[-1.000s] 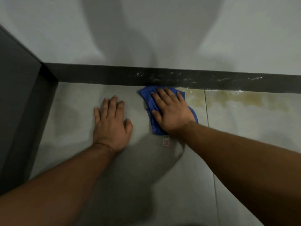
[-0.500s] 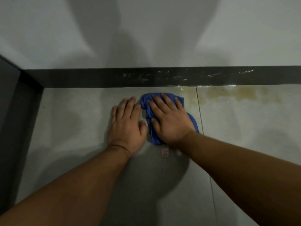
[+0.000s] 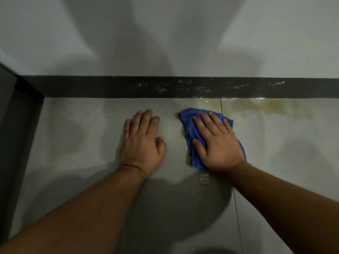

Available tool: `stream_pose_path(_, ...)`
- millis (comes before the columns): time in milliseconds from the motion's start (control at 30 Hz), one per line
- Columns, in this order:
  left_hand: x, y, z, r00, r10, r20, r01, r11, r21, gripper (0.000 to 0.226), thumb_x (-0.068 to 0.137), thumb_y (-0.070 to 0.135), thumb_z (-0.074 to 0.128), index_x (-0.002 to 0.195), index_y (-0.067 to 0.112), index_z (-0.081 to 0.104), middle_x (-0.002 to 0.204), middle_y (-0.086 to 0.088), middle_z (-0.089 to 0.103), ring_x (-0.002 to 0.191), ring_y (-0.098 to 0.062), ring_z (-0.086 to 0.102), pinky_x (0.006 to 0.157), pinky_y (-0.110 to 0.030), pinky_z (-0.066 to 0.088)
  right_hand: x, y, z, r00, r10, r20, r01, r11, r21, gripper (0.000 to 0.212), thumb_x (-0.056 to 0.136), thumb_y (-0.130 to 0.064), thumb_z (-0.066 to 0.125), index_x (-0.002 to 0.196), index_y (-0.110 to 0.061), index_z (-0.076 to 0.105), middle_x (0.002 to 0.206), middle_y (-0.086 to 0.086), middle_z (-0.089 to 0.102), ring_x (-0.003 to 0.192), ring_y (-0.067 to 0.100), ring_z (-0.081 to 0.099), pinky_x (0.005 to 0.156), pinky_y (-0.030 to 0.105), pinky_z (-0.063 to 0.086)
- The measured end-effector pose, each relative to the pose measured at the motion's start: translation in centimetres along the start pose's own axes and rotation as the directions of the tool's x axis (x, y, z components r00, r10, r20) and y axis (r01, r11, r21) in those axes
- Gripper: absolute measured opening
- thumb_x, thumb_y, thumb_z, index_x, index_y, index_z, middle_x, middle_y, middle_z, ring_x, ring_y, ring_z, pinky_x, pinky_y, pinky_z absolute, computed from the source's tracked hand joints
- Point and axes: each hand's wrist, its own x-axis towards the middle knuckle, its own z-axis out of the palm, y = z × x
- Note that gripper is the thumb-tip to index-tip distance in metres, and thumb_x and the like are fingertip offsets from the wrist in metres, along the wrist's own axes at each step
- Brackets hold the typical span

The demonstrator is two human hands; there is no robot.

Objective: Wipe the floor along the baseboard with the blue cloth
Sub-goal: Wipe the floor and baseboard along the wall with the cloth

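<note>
The blue cloth (image 3: 189,129) lies crumpled on the grey floor tile, a short way in front of the dark baseboard (image 3: 110,87). My right hand (image 3: 216,142) lies flat on top of the cloth, fingers spread and pointing at the baseboard, pressing it to the floor. A small white label (image 3: 204,178) sticks out from the cloth's near edge. My left hand (image 3: 142,142) rests flat on the bare floor, a hand's width left of the cloth, holding nothing.
A yellow-brown stain (image 3: 264,107) spreads over the floor along the baseboard, right of the cloth. White scuffs (image 3: 183,86) mark the baseboard. A dark panel (image 3: 16,136) closes off the left side. A tile joint (image 3: 236,213) runs toward me under my right arm.
My two hands were touching half a second ago and now lie apart. The right hand and cloth have slid right, toward the stain.
</note>
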Motion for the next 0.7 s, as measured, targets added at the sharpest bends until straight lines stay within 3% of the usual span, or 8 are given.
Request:
stream_pose_path(267,0.1,0.1,0.3,1.000,0.003,-0.014,-0.003,0.999,0.037,0.066,0.090,0.041,0.037,0.151,0.017,0.041,0.165,-0.009,0.031,0.154,-0.030,0.025,0.124,-0.056,0.021,5.1,-1.4,-0.6,0.985,0.167,-0.041,-0.166,0.986,0.022,0.068,0.102,-0.056,0.024,0.162,-0.024,0.018,0.170,0.006,0.016,0.157,0.027,0.011,0.127,0.051,0.007)
stream_pose_path(400,0.2,0.0,0.3,1.000,0.003,-0.015,-0.003,0.999,0.035,0.067,0.089,0.041,0.036,0.151,0.017,0.040,0.166,-0.009,0.031,0.154,-0.030,0.024,0.125,-0.056,0.020,2.6,-0.9,-1.0,0.999,-0.047,-0.006,0.047,0.999,0.018,0.066,0.103,-0.054,0.026,0.162,-0.027,0.017,0.170,0.002,0.017,0.157,0.024,0.009,0.127,0.051,0.010)
stream_pose_path(467,0.2,-0.1,0.4,1.000,0.007,-0.022,-0.006,1.000,0.029,0.067,0.089,0.041,0.036,0.151,0.017,0.041,0.165,-0.009,0.032,0.154,-0.030,0.025,0.124,-0.056,0.021,1.2,0.4,-1.1,0.997,-0.078,0.002,0.078,0.996,0.045,0.064,0.103,-0.053,0.026,0.162,-0.028,0.019,0.170,0.000,0.019,0.157,0.021,0.011,0.127,0.049,0.011)
stream_pose_path(700,0.1,-0.1,0.5,0.999,0.014,-0.033,-0.014,1.000,0.004,0.067,0.088,0.040,0.037,0.149,0.015,0.044,0.164,-0.010,0.034,0.153,-0.031,0.027,0.124,-0.057,0.021,3.6,1.6,-1.3,0.982,0.179,-0.060,-0.176,0.983,0.053,0.065,0.103,-0.048,0.026,0.162,-0.023,0.020,0.169,0.006,0.020,0.156,0.027,0.015,0.127,0.049,0.011)
